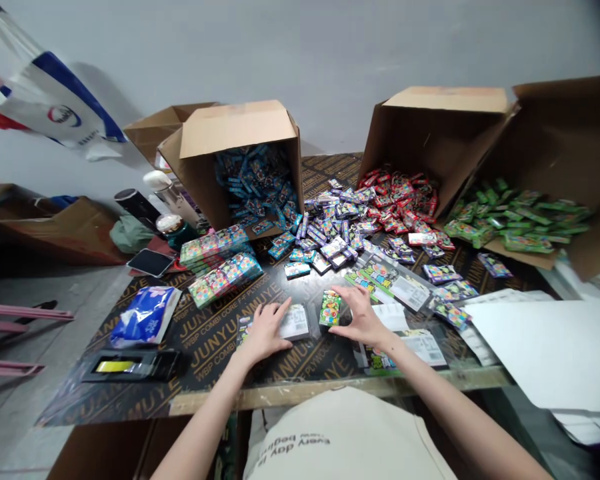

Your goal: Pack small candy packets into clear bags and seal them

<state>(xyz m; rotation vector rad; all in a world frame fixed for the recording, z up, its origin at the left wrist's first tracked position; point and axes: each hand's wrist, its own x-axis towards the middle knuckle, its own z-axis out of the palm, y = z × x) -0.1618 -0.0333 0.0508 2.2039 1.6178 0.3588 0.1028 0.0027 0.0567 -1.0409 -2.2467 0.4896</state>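
well, from the head camera, looking down past the person's own forearms: the left hand [265,331] lies open, fingers spread flat on a clear plastic packet [294,323] with a white label, while the right hand [363,317] curves narrowly around a small green card packet [331,308], apparently pinching it at the edges. both are near the front of a black plywood desk [215,350] printed with gold lettering. these packets look light and thin, probably stiff card inside slippery, flexible film, so the surest hold would likely be on the card's edges rather than the loose film. just beyond the right hand lie larger labelled packets [393,285]. farther back, a left carton [235,130] spills blue packets [255,183], a middle carton [440,100] red packets [395,200], and a right carton [565,120] green packets [515,220], with a mixed heap of purple packets [330,227] between them. to the left are stacked packets [225,279], a blue tissue pack [145,317], and a phone [150,262]. a cream cloth bag [345,433] fills the bottom edge. the small print is unreadable, and the hands hide parts of both packets.
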